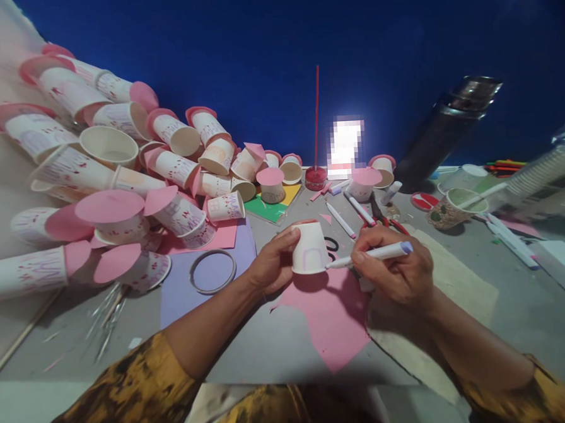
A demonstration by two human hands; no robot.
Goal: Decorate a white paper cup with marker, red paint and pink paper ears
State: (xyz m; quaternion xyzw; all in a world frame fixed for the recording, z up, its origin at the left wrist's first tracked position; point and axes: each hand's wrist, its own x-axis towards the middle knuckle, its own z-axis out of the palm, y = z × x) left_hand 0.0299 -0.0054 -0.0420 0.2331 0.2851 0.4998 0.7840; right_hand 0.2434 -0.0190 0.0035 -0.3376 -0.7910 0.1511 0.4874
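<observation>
Inspector: Left side first.

Clerk: The left hand [276,259] grasps the white cup [307,238] from its left. The cup is inverted, wide rim down, long axis near upright, above pink paper [338,325] on the worktop [262,358].

Inspector: Between the hands?

Clerk: A purple outline [312,250] on the cup's near face. Right of it, the tip of the marker [384,252] is at the cup's lower right edge; contact cannot be confirmed.

Inspector: Right side?

Clerk: The right hand [402,271] grips the marker, which lies nearly level, tip leftward, crosswise to the cup. The cup is left of this hand; the left is nearer.
</observation>
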